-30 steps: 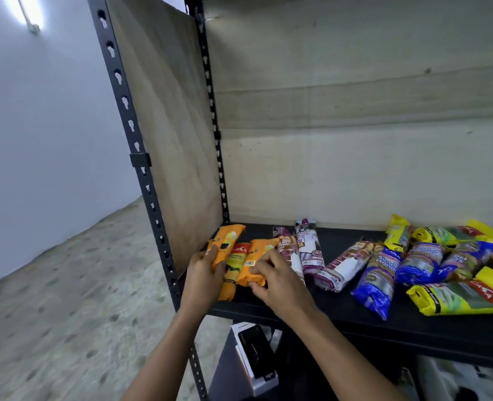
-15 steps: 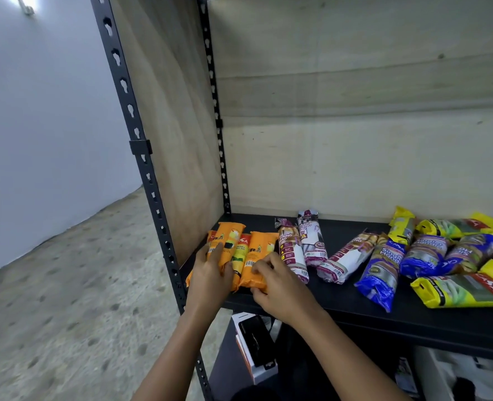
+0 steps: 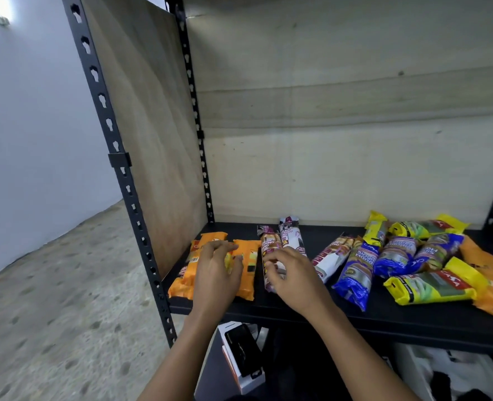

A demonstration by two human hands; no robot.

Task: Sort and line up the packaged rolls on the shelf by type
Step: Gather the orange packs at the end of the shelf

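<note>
The left hand (image 3: 216, 270), grip released, is steadying the orange rolls (image 3: 248, 257). The right hand (image 3: 294, 277), grip unclear, is reaching the white roll (image 3: 269, 243) at their three o'clock; keeping it parallel matters.

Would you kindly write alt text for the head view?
A person's left hand rests on orange rolls at a black shelf's left end; the right hand touches a purple-white roll. Blue rolls and yellow rolls lie jumbled further right.

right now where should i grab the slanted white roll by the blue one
Grip the slanted white roll round its middle, probably from above and the left, where the shelf is bare; the blue roll lies against its right side. The right hand is nearest.
</note>
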